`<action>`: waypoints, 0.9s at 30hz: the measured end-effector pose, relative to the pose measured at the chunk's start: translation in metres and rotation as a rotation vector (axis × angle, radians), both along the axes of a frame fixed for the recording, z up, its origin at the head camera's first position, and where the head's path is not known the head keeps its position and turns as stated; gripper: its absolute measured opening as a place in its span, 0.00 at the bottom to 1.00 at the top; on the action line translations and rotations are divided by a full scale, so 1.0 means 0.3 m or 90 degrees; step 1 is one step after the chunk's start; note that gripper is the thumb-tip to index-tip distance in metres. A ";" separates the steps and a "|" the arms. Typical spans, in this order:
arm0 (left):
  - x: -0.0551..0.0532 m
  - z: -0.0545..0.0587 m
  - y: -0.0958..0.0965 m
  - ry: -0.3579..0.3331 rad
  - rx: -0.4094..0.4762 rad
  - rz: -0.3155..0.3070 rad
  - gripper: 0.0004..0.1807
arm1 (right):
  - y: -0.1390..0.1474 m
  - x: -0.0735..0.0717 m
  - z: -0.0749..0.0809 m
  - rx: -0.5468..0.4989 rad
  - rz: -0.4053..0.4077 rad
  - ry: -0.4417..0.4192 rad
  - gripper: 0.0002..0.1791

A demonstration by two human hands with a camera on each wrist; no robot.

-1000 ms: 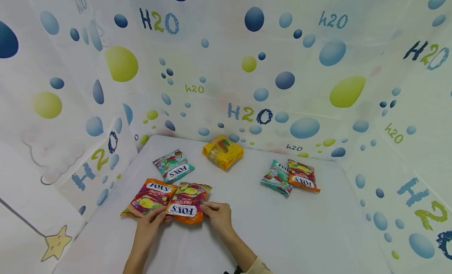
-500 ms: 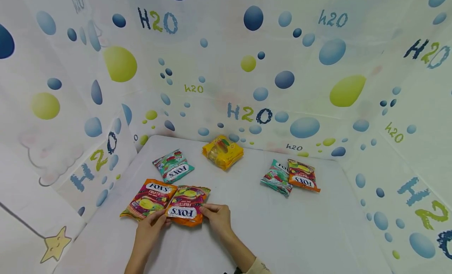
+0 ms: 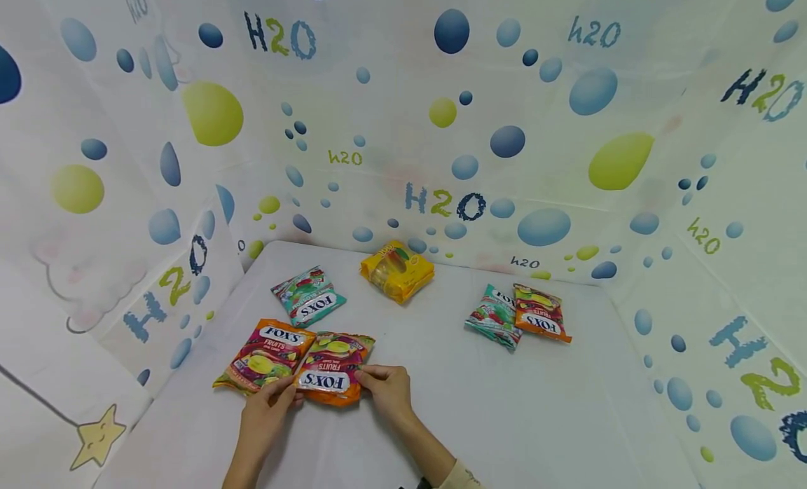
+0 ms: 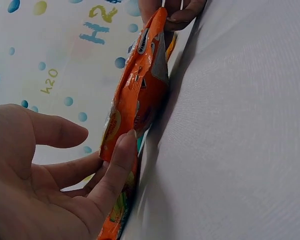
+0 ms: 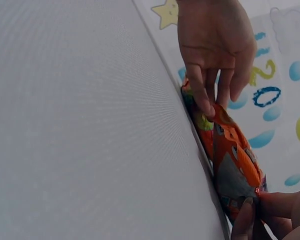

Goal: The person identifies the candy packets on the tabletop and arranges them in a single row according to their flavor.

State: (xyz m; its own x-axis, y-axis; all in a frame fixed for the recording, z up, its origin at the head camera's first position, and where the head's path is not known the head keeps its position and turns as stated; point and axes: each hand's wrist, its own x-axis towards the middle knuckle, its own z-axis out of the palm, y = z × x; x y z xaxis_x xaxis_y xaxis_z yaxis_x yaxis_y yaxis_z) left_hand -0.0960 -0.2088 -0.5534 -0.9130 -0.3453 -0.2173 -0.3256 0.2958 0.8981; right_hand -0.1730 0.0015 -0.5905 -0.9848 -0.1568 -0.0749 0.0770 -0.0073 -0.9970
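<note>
An orange and maroon Fox's candy bag [image 3: 329,370] lies in front of the person, its print upside down in the head view. My left hand [image 3: 267,405] holds its lower left corner between the fingers, while one digit stands apart in the left wrist view. At the bag's right edge, my right hand [image 3: 387,391] pinches the wrapper between thumb and fingers. A second orange Fox's bag [image 3: 267,356] lies directly to the left, its edge right against the held one. Behind that is a green Fox's bag [image 3: 309,296].
A yellow mango packet [image 3: 398,270] sits at the back middle of the white table [image 3: 504,419]. To the right, a green bag [image 3: 494,317] and a smaller orange bag [image 3: 542,312] lie side by side. Patterned sheets [image 3: 391,125] enclose the back and sides.
The held candy bag has shifted slightly toward the person and lies lower against its neighbour. Both hands keep their hold; the other bags stay in place.
</note>
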 end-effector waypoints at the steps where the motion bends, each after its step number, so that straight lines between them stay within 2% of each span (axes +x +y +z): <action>1: 0.000 0.001 0.001 -0.004 -0.007 0.000 0.22 | 0.000 -0.002 -0.002 0.007 -0.001 0.000 0.09; 10: 0.009 0.007 0.011 -0.020 -0.098 -0.007 0.24 | 0.010 0.000 -0.002 0.063 0.008 0.007 0.09; 17: 0.012 -0.005 0.018 -0.026 -0.167 -0.013 0.25 | 0.013 -0.002 -0.005 0.100 0.015 0.007 0.08; 27: 0.009 0.004 0.032 -0.049 -0.231 -0.040 0.26 | 0.023 0.001 -0.007 0.097 0.020 -0.011 0.07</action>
State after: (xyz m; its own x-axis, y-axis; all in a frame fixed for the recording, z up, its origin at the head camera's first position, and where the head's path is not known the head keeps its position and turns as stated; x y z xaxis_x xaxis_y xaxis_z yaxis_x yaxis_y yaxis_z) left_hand -0.0934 -0.1993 -0.5523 -0.9204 -0.3566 -0.1600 -0.3596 0.6122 0.7042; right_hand -0.1727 0.0083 -0.5925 -0.9781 -0.1723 -0.1165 0.0914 0.1468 -0.9849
